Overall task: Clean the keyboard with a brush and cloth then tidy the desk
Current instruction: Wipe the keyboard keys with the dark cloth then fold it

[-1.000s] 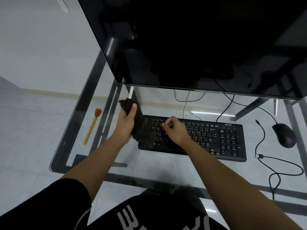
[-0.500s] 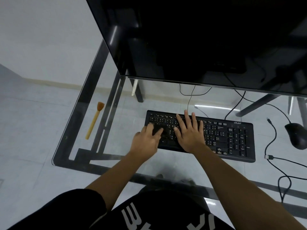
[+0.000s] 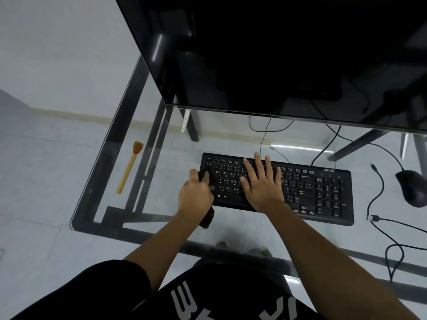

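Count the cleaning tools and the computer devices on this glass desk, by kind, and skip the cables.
Cleaning tools: 2 (brush, cloth gripped by the left hand)
Computer devices: 3 (monitor, keyboard, mouse)
Total: 5

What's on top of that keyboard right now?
The right hand lies flat across the middle of the keyboard, and the left hand grips a dark cloth against its left end. The keys beneath both are covered.
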